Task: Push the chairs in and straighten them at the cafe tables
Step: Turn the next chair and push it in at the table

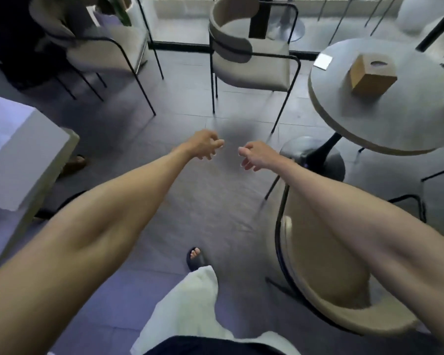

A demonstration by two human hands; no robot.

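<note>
While both arms are stretched forward, the beige padded chair with curved back and thin black metal frame point(254, 67) is noted straight ahead, beyond the fingers point(217, 144) and untouched. It stands apart from the round grey surface point(408, 119) on its right, seat turned that way. The left hand point(203, 144) and right hand point(256, 155) are judged about equally near. Both sets of fingers are loosely curled and slightly parted; nothing is held. A rightward push is probably needed.

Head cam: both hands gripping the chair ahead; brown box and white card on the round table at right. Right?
No: left hand and right hand hold nothing, loosely curled over the floor, short of the chair ahead. Brown box and white card are on the round table. Head view shows it.
</note>
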